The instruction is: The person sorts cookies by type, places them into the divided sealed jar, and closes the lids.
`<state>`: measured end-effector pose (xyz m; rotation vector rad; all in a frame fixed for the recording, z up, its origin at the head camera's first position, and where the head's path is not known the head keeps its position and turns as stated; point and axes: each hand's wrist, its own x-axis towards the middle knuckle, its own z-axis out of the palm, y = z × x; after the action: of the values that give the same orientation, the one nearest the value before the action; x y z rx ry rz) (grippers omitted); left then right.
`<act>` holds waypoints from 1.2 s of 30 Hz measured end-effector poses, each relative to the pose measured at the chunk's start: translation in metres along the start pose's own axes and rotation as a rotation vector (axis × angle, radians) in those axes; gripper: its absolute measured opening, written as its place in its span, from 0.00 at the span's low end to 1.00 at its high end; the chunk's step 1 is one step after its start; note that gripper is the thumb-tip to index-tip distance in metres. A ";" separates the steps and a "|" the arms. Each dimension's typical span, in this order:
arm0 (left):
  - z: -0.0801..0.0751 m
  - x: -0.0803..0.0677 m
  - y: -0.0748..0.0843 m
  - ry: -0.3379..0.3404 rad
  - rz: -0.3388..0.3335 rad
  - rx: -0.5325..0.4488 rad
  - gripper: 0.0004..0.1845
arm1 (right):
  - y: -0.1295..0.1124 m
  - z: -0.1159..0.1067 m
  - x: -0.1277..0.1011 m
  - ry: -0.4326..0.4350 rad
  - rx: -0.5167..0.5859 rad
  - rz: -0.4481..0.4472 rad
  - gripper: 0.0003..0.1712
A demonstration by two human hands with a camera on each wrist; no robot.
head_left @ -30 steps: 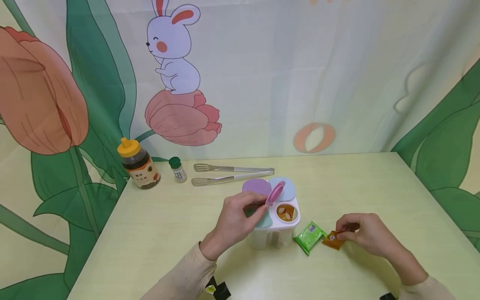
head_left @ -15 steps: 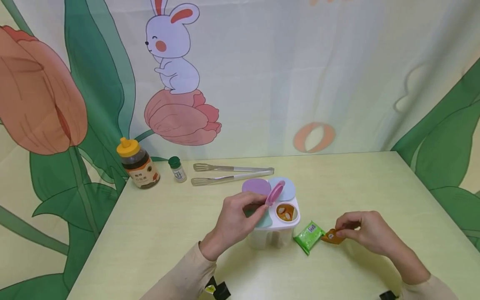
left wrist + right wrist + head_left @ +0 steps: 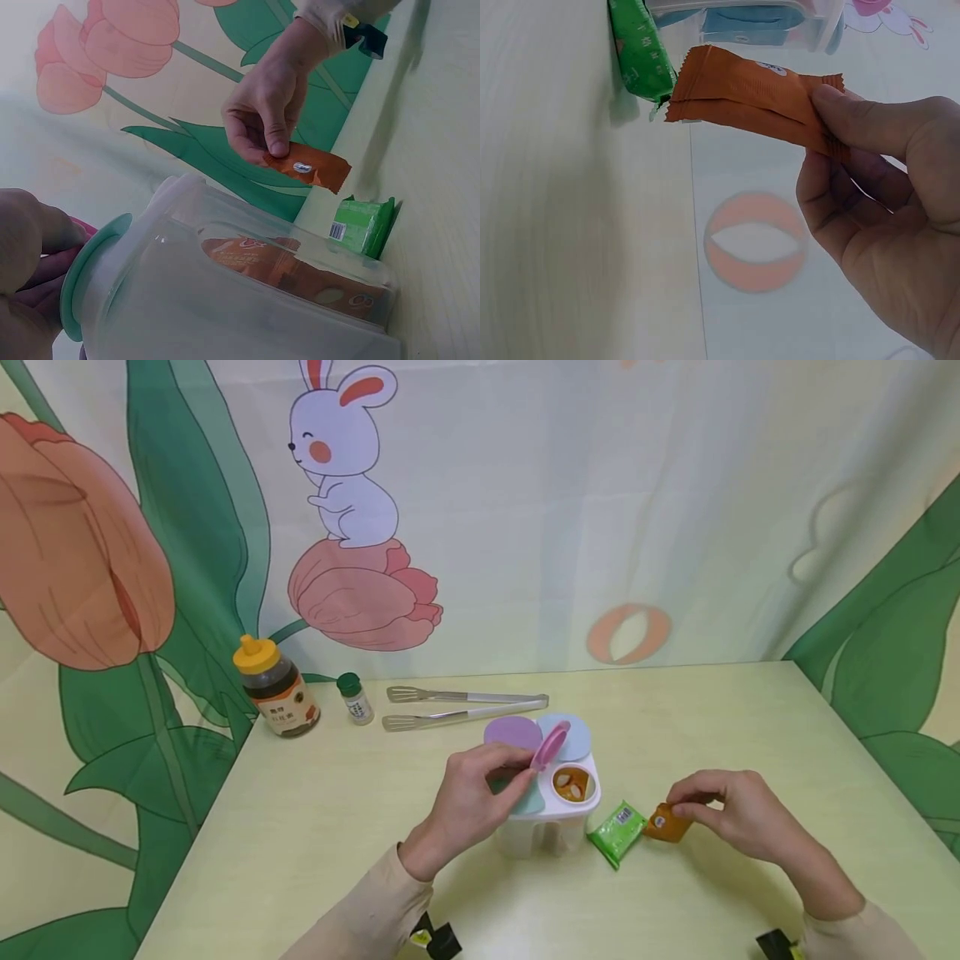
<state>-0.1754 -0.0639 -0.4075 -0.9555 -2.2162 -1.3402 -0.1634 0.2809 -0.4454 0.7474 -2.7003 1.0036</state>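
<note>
— Two hands at work, so which one has the orange packet (image 3: pixel 666 823)?

— My right hand (image 3: pixel 731 820) has it. My grip is a pinch: thumb on top, fingertips (image 3: pixel 838 112) underneath, clamped on one short end of the wrapper. The rest of the packet sticks out free from my fingers.

— Which way does it run?

— Its long axis lies roughly level and crosswise, the free end pointing toward the green packet (image 3: pixel 617 832) and the clear container (image 3: pixel 551 827) beyond it. It hangs just above the desk (image 3: pixel 337 827), close beside the green packet, which lies flat on the desk right against the container's near corner.

— And the hand's pose?

— The wrist comes in from the right, palm down, knuckles arched, forearm low over the desk.

— Your left hand (image 3: pixel 468 802)?

— It rests on the container's top. Thumb and fingers are curled on the pink lid (image 3: pixel 550 747), holding it tipped up on edge over its compartment, which is open and shows an orange packet already inside. The purple lid (image 3: pixel 513 732) and the blue lid (image 3: pixel 570 737) lie flat; a green lid sits partly under my fingers.

— Anything further back?

— Tongs (image 3: pixel 465 708), a small green-capped jar (image 3: pixel 355 698) and a honey bottle (image 3: pixel 276 687) along the far edge.
</note>
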 end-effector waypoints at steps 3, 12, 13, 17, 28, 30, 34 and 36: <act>0.000 0.000 0.000 -0.004 -0.007 0.001 0.08 | -0.003 -0.002 0.003 0.008 0.006 -0.019 0.16; -0.002 0.000 0.002 -0.005 -0.023 0.002 0.08 | -0.013 -0.008 0.014 0.041 -0.003 -0.075 0.17; -0.002 0.000 0.002 -0.006 -0.026 0.001 0.08 | -0.014 -0.008 0.015 0.045 -0.007 -0.080 0.17; -0.001 0.000 0.002 -0.009 -0.022 0.006 0.08 | -0.017 -0.010 0.018 0.062 -0.009 -0.105 0.18; -0.001 -0.001 0.001 -0.010 -0.027 0.008 0.08 | -0.029 -0.015 0.029 0.052 0.009 -0.136 0.18; -0.001 -0.001 0.001 -0.011 -0.028 0.007 0.08 | -0.031 -0.015 0.030 0.053 0.017 -0.138 0.18; -0.001 -0.001 0.001 -0.014 -0.031 0.006 0.09 | -0.033 -0.016 0.031 0.073 0.032 -0.163 0.18; -0.001 -0.001 0.002 -0.016 -0.035 0.004 0.09 | -0.035 -0.017 0.033 0.086 0.036 -0.180 0.18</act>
<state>-0.1738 -0.0648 -0.4064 -0.9331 -2.2565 -1.3469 -0.1747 0.2560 -0.4024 0.9134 -2.4963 1.0184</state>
